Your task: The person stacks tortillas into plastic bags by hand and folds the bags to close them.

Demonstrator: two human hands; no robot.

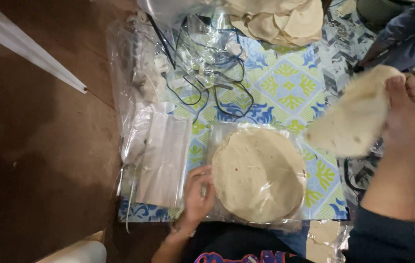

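Head view: a stack of flatbreads (258, 175) is steadied at its left edge by the left hand (198, 192), fingers loosely curled. Up and right of the stack, one flatbread (353, 119) is pinched in the right hand (409, 109). Beyond the stack, a further pile (280, 19) is left unstacked.

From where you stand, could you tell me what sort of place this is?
Probably a home or small workshop floor used for packing flatbreads: a patterned mat on a brown floor, a stack of flatbreads on clear plastic, another pile behind.
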